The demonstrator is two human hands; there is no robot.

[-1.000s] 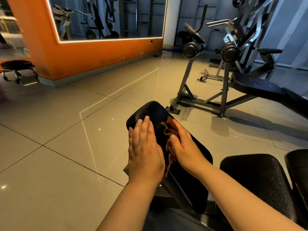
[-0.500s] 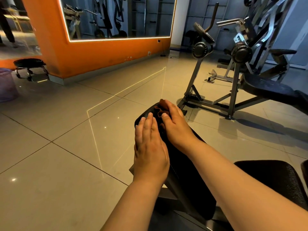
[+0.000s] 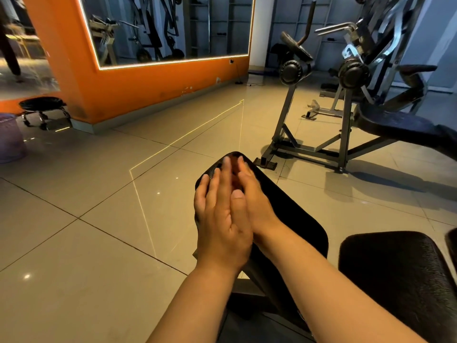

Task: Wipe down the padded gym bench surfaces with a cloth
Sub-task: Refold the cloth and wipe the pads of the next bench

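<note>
Two bare hands work the far, rounded end of a black bench pad [image 3: 291, 219] in a gym with a tiled floor [image 3: 94, 256]. The left hand [image 3: 220, 224] lies flat, fingers straight and close together, its thumb across the back of the right hand [image 3: 257, 201]. The right hand reaches along the pad beside it, fingers stretched toward the tip. The fingertips of both are blurred. The cloth is out of sight, most likely trapped under the palms near the pad's far end. Whether the right hand pinches it or merely presses it cannot be told. The step in hand looks to be a wiping stroke over the narrow end of this pad. A second padded section [image 3: 395, 280] sits just beside it at lower right, with no hand on it, and appears next in line. The next move would call for drawing the cloth back along the pad under even pressure, flat enough not to bunch, then shifting to the neighbouring section. Behind stand an orange wall [image 3: 148, 90] with a lit mirror [image 3: 173, 28], a round stool [image 3: 43, 105] and a weight machine [image 3: 346, 95]
</note>
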